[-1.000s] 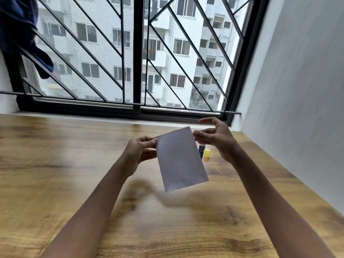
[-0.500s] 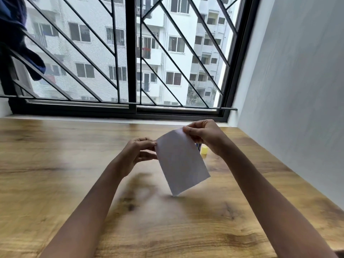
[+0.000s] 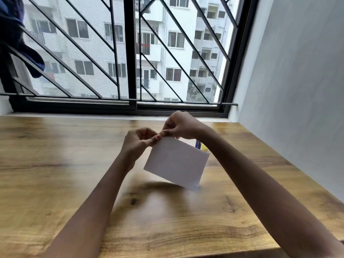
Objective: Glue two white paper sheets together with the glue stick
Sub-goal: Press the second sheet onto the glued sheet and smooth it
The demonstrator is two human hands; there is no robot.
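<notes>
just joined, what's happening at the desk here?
A person holds white paper in the air over the wooden desk, both hands pinching its top corner: left hand, right hand. The glue stick lies on the desk behind the paper, mostly hidden and untouched. Whether it is one sheet or two cannot be told.

A wooden table (image 3: 55, 164) meets a black-barred window (image 3: 130, 53) and grey wall (image 3: 297, 81).
</notes>
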